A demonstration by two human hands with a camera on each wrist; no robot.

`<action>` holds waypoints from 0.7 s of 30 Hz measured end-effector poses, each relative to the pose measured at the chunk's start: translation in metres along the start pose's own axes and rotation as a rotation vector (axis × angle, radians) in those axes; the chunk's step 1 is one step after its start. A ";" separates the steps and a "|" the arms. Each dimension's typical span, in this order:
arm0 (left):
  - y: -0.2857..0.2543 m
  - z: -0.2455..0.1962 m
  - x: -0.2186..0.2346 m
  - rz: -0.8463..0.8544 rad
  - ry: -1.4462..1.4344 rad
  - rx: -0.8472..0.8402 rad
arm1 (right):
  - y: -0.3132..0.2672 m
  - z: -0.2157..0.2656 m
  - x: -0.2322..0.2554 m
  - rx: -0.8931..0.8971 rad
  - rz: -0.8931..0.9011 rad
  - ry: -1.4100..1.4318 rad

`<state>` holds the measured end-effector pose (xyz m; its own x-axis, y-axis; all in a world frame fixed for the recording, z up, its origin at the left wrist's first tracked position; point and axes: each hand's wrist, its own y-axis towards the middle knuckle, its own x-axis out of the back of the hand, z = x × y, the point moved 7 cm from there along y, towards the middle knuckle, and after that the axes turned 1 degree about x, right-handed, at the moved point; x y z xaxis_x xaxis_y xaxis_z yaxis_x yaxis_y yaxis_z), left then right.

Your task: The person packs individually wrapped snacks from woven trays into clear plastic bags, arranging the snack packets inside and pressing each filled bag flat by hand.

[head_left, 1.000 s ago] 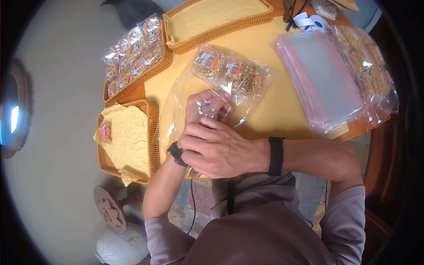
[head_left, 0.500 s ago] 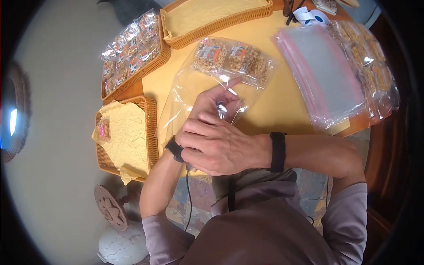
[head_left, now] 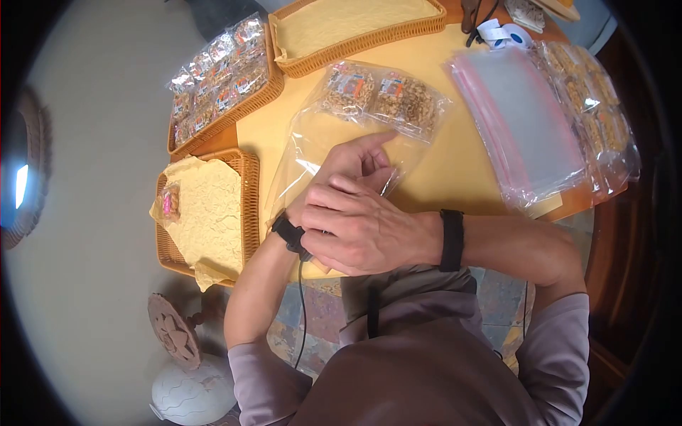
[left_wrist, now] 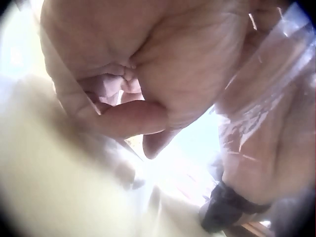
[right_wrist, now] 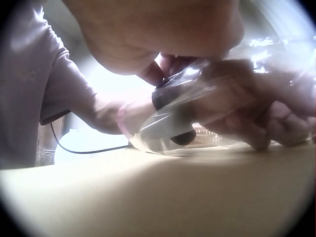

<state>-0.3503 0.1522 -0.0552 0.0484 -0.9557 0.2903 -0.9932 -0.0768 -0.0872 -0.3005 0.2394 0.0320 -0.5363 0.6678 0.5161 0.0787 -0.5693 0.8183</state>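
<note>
The left hand (head_left: 355,163) is within the clear bag (head_left: 302,145), index finger extended toward two nut-snack packs (head_left: 405,103) at the far end and the other fingers loosely bent. It holds nothing visible. Over the left wrist lies the right hand (head_left: 366,227), its fingers curled at the black wristband (head_left: 288,233). In the right wrist view its fingertips pinch at the dark band (right_wrist: 165,98), beside bag film (right_wrist: 155,131) draped around the left forearm. The left wrist view shows a palm and bent fingers (left_wrist: 143,89) close up.
A basket of wrapped snacks (head_left: 245,106) and a paper-lined basket (head_left: 355,53) stand at the back. Another lined basket (head_left: 249,206) holds one small pack (head_left: 169,202). Flat clear bags (head_left: 511,121), bagged snacks (head_left: 597,106) and a label roll (head_left: 506,35) lie right.
The left index finger has straightened toward the packs, and the other fingers have bent in more. The right hand stays over the left wrist. The view has shifted slightly.
</note>
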 end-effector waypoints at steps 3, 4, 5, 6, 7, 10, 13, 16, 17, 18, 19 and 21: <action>-0.001 -0.010 -0.003 0.037 0.023 0.036 | 0.001 0.002 0.002 0.013 -0.023 -0.023; -0.002 -0.014 -0.003 0.037 0.101 0.001 | 0.001 0.001 0.002 0.013 -0.021 -0.022; -0.002 -0.016 -0.003 0.036 0.180 -0.033 | 0.000 0.001 0.002 0.017 -0.026 -0.015; -0.001 -0.015 -0.002 0.033 0.179 -0.033 | 0.000 0.001 0.002 0.023 -0.032 -0.009; 0.000 -0.012 -0.001 0.029 0.187 -0.013 | 0.000 0.001 0.002 0.026 -0.032 -0.008; -0.002 -0.007 0.001 0.018 0.117 0.000 | 0.001 0.001 0.004 0.021 -0.048 0.012; -0.008 0.014 0.008 -0.013 -0.019 -0.005 | 0.001 -0.001 0.004 0.025 -0.023 0.018; -0.021 0.016 0.022 -0.020 -0.157 0.018 | 0.003 -0.002 0.011 -0.005 -0.081 0.003; -0.025 0.014 0.023 0.000 -0.240 0.035 | 0.004 -0.006 0.012 -0.060 -0.053 0.004; -0.027 0.012 0.025 -0.005 -0.238 0.034 | 0.004 -0.010 0.012 -0.115 -0.025 0.004; -0.030 0.009 0.026 -0.014 -0.224 0.010 | 0.005 -0.010 0.012 -0.112 -0.025 0.007; -0.034 0.002 0.028 -0.029 -0.195 -0.040 | 0.007 -0.012 0.014 -0.134 -0.061 0.023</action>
<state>-0.3147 0.1276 -0.0463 0.0926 -0.9905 0.1016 -0.9943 -0.0974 -0.0427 -0.3175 0.2392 0.0415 -0.5555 0.6928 0.4598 -0.0664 -0.5882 0.8060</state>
